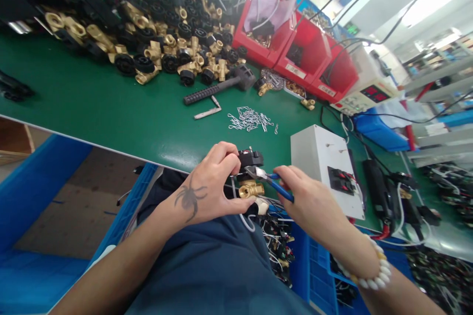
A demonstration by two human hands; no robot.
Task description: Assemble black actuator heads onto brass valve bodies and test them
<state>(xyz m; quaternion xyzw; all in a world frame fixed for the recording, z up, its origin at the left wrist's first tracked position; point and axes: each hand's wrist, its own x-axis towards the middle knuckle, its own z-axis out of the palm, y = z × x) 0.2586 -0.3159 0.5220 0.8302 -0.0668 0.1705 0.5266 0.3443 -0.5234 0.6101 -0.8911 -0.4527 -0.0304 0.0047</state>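
1. The motorised brass valve [251,189] is at the bench's near edge, in front of the person's lap and between the two hands. Its black actuator housing [250,158] lies on the far side and the brass body on the near side, so the stack runs away from the person; the open port of the body faces back toward the wearer.
2. The blue-handled pliers [281,190] come in from the right, their long axis slanting from the right palm up and leftward, across the stack rather than along it. Their tips are at the neck between housing and brass; whether they bite on anything there is too small to tell.
3. The left hand [212,184] is the nearer one, touching the valve from its left: bent fingers at the housing, thumb stretched along the near side of the brass, gripping the piece between them.
4. The right hand [308,197] is wrapped around the plier handles and reaches the valve only through the tool.
5. A white cable [247,223] loops below the left thumb.
6. Beyond, on the green bench [158,123], lie hairpin clips [249,119], then a black mallet [219,87]; a grey switch box [305,150] stands to the right.
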